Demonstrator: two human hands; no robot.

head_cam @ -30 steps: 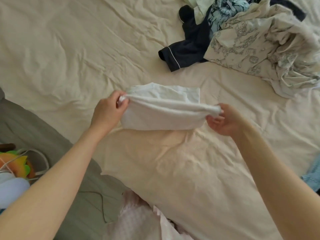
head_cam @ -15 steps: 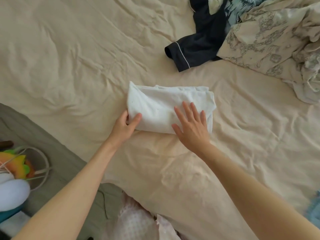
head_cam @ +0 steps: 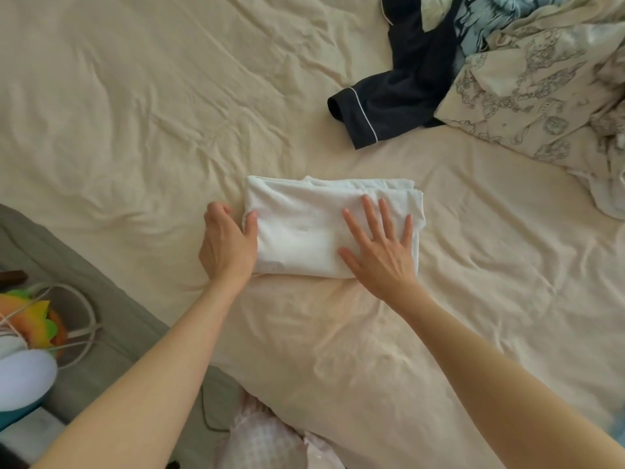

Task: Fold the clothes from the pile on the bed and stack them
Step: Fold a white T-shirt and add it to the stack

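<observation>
A folded white garment [head_cam: 304,218] lies flat on the cream bed sheet [head_cam: 135,113] in the middle of the view. My right hand [head_cam: 380,252] presses flat on its right half with fingers spread. My left hand [head_cam: 226,245] rests against the garment's left edge, thumb on top of the cloth and fingers curled at its side. The pile of unfolded clothes sits at the top right: a dark navy piece with white piping [head_cam: 392,96], a cream printed garment [head_cam: 534,86] and a blue patterned one [head_cam: 480,11].
The bed's edge runs diagonally at the lower left, with a grey-green floor covering [head_cam: 111,319] beyond it. Colourful toys and a white hoop [head_cam: 37,323] lie there. Pale pink fabric [head_cam: 267,441] shows at the bottom centre.
The garment, held up by both hands a second ago, now lies folded on the sheet. My right hand flattened onto it and slid right; my left hand shifted to its left edge.
</observation>
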